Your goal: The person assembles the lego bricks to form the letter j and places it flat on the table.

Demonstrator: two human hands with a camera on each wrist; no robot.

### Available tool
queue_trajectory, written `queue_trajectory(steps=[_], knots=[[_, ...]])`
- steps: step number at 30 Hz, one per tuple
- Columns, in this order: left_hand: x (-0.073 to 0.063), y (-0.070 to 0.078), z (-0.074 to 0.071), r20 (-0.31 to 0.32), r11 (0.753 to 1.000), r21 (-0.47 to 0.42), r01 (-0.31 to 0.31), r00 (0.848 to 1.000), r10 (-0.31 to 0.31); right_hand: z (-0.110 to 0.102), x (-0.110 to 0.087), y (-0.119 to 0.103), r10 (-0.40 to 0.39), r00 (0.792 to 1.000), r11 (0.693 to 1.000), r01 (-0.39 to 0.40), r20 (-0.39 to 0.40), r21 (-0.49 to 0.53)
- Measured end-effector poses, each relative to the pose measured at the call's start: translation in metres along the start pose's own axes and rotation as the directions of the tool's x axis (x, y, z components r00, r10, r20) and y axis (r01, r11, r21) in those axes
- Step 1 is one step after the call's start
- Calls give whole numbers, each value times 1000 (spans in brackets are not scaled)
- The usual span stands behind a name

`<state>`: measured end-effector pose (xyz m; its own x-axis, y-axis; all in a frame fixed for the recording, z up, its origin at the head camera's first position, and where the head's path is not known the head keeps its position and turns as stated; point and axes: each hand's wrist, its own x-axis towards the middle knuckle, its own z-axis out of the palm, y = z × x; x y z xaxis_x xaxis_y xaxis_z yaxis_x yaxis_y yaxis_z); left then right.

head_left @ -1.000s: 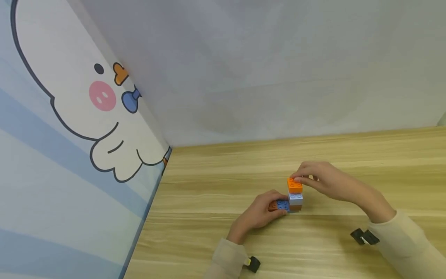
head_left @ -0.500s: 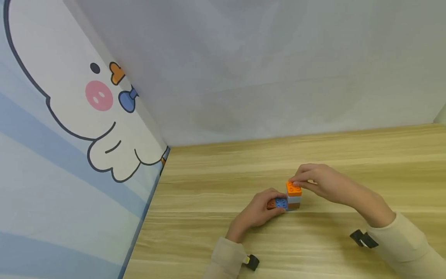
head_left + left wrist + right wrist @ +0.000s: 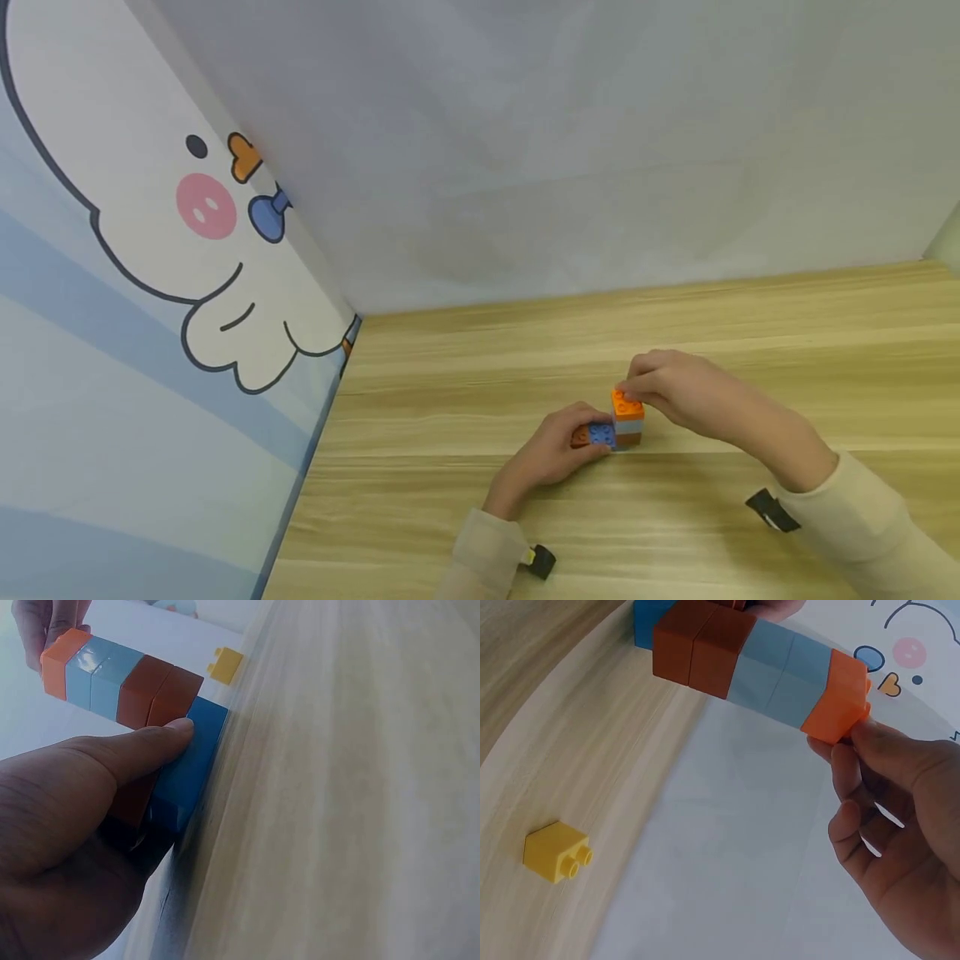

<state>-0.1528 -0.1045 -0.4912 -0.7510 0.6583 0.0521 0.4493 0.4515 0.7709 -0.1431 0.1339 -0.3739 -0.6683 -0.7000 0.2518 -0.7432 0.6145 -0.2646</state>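
Note:
A tower of toy building bricks stands upright on the table, with an orange brick [image 3: 627, 407] at its top. Beneath it come light blue bricks [image 3: 780, 664], then brown bricks [image 3: 154, 691]. A blue brick [image 3: 191, 761] forms the bottom layer against the tabletop. My left hand [image 3: 551, 450] grips the low part left of the tower, where a blue studded brick [image 3: 601, 434] and a brown one show between thumb and fingers. My right hand [image 3: 686, 392] pinches the orange brick, which sits flush on the light blue one. Part of the base is hidden by the left hand.
A loose yellow brick [image 3: 555, 851] lies on the wooden table [image 3: 450, 383] beyond the tower; the head view does not show it. A pale sheet [image 3: 600, 167] rises behind the table, and a cartoon-printed panel [image 3: 135, 250] stands on the left.
The orange brick has gone down onto the light blue brick, covering its studs, with my right hand lowering alongside. My left hand keeps its grip on the base.

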Motion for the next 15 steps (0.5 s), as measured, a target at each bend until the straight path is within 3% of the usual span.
queue_trajectory(steps=[7, 15], knots=[[-1, -1, -3, -2, 1000, 7, 11, 1000, -11, 5, 3, -4, -51, 997, 994, 45, -62, -95], [-1, -1, -2, 14, 999, 38, -4, 1000, 3, 6, -4, -2, 29, 999, 1000, -29, -31, -5]])
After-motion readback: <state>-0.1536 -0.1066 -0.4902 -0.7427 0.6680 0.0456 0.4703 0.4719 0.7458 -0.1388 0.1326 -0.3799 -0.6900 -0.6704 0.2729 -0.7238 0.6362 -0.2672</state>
